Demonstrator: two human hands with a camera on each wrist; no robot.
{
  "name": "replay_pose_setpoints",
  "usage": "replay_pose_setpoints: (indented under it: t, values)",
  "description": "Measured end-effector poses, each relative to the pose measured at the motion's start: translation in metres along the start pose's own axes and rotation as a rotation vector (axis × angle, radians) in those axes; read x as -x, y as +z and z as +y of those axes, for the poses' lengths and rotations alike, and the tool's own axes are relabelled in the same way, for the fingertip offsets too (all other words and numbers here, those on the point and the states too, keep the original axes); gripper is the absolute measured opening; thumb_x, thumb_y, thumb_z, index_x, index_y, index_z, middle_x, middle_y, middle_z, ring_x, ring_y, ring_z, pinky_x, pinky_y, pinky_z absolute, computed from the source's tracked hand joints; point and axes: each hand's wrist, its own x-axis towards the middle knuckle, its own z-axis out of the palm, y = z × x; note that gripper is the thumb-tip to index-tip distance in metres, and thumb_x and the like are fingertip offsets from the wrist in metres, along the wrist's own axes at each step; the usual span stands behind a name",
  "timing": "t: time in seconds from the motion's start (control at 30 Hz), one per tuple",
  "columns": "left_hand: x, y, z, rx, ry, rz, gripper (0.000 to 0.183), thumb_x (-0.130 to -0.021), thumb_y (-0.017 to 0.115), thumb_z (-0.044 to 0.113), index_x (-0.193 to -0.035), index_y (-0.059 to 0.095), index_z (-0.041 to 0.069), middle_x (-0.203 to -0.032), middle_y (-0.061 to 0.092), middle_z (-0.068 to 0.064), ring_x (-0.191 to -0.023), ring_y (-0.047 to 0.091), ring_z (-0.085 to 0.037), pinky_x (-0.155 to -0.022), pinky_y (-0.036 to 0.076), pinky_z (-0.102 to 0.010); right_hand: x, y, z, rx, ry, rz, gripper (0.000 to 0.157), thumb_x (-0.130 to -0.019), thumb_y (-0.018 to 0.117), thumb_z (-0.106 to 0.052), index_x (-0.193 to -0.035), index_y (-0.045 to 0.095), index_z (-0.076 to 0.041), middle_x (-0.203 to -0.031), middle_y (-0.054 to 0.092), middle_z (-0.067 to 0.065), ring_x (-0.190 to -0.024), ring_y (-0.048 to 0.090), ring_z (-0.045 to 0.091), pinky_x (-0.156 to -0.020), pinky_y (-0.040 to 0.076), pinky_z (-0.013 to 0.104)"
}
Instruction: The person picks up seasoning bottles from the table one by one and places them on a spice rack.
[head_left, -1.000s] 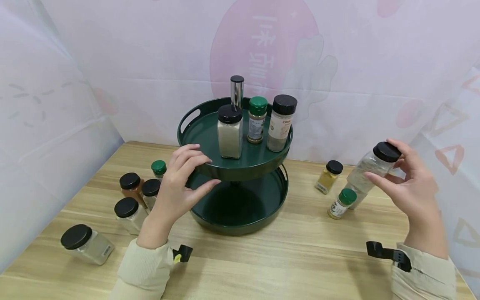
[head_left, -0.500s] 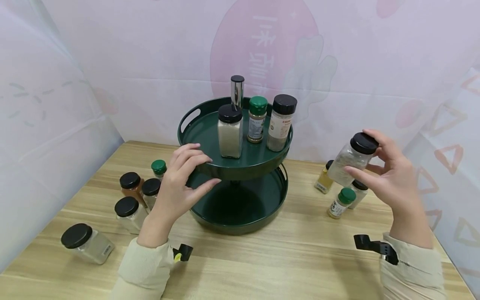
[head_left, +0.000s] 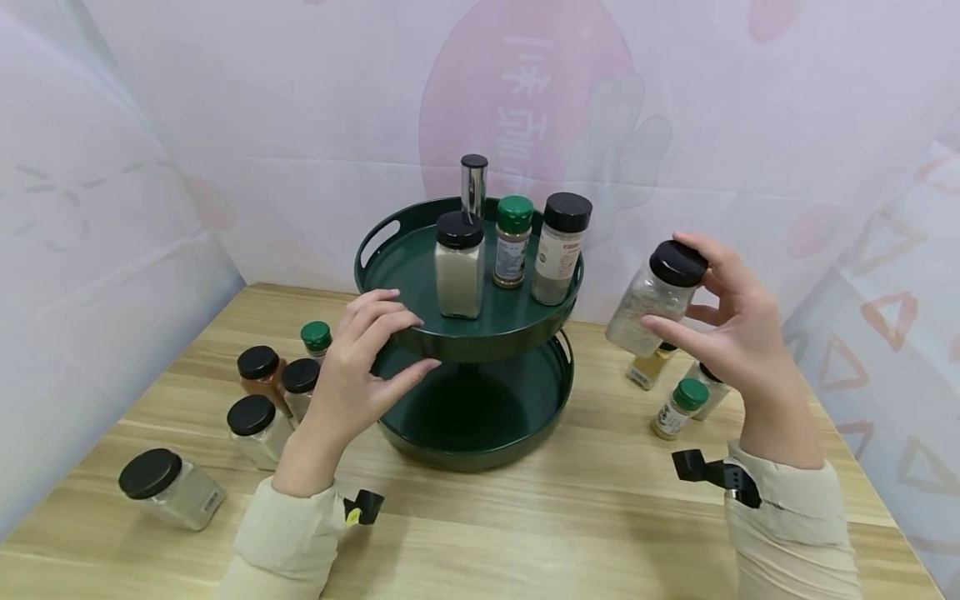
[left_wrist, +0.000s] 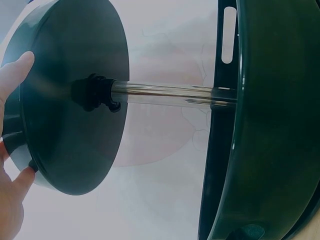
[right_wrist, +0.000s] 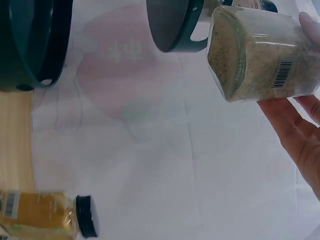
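Observation:
My right hand [head_left: 731,325] grips a clear, square-sided spice jar [head_left: 642,312] with a black lid. It hangs tilted in the air, right of a dark green two-tier spice rack [head_left: 480,454]. Speckled beige seasoning and a barcode show through the jar [right_wrist: 265,55] in the right wrist view. My left hand [head_left: 367,358] holds the front left rim of the upper tier, fingers over the edge and thumb lower down. A white-filled jar [head_left: 460,271], a green-capped bottle [head_left: 512,246] and a tall black-capped shaker [head_left: 559,250] stand on that tier.
A yellow spice bottle [head_left: 648,367], a green-capped bottle [head_left: 675,412] and a black-lidded jar [head_left: 711,396] stand at right. Several jars stand left, including a front one [head_left: 183,496] and a reddish one [head_left: 262,379]. Printed cloth [head_left: 315,108] backs the wooden table [head_left: 540,533].
My right hand has carried the jar left and slightly up, from beyond the right-hand bottles towards the rack. The left hand has stayed at the upper rim.

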Motion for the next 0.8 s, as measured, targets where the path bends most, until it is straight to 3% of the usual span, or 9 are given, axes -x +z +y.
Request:
replay_pose_setpoints:
  t: [0.3, 0.53, 0.8]
  values:
    - [0.000, 0.001, -0.001, -0.002, -0.004, 0.005, 0.053, -0.090, 0.064, 0.054, -0.108, 0.067, 0.005, -0.113, 0.065, -0.014, -0.131, 0.048, -0.032, -0.118, 0.037, -0.037, -0.016, 0.010, -0.012, -0.081, -0.052, -0.016, 0.081, -0.068, 0.084, 0.013, -0.140, 0.046, 0.007, -0.139, 0.057, 0.000, -0.109, 0.066, 0.009, -0.077, 0.057, 0.014]
    - [0.001, 0.001, -0.001, -0.001, -0.001, 0.005, 0.052, -0.090, 0.065, 0.054, -0.108, 0.067, 0.005, -0.113, 0.065, -0.014, -0.131, 0.048, -0.032, -0.117, 0.037, -0.037, -0.028, 0.018, -0.022, -0.158, -0.087, -0.040, 0.082, -0.067, 0.080, 0.020, -0.140, 0.046, 0.007, -0.139, 0.056, 0.007, -0.109, 0.066, 0.014, -0.078, 0.059, 0.017]
    - [0.001, 0.001, -0.001, -0.004, -0.003, 0.006, 0.052, -0.090, 0.064, 0.054, -0.108, 0.067, 0.005, -0.112, 0.065, -0.014, -0.131, 0.048, -0.032, -0.117, 0.037, -0.037, -0.040, 0.027, -0.032, -0.157, -0.096, -0.025, 0.082, -0.066, 0.080, 0.021, -0.140, 0.046, 0.006, -0.141, 0.054, 0.010, -0.109, 0.066, 0.016, -0.077, 0.060, 0.019]
